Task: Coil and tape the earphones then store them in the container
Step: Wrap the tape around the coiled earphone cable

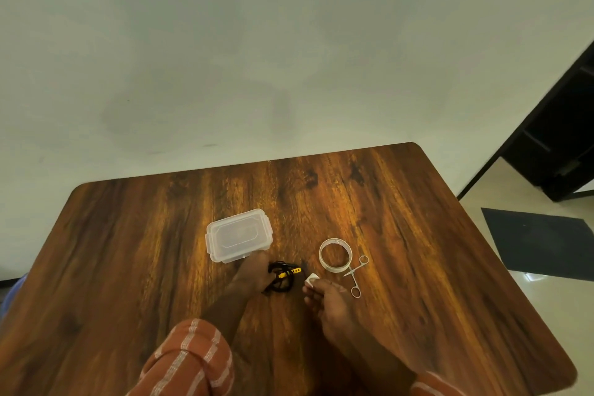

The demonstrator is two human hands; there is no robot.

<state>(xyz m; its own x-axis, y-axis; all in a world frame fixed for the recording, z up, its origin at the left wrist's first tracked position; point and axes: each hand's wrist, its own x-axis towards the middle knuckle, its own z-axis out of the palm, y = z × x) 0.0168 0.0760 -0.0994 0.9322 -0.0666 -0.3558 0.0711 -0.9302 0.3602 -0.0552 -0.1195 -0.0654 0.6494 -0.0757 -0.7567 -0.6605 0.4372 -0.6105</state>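
Note:
The black earphones [283, 278], coiled with a yellow part showing, rest on the wooden table [128, 251]. My left hand [254, 276] grips the coil from its left side. My right hand [324, 296] pinches a small white piece of tape [311, 278] just right of the coil. The clear plastic container [239, 235] sits closed with its lid on, behind my left hand. A white tape roll [335, 255] lies flat to the right of the earphones.
Small metal scissors [356, 275] lie beside the tape roll, touching its right edge. The table's far edge meets a pale wall. A dark mat [540, 241] and a black frame stand on the floor to the right.

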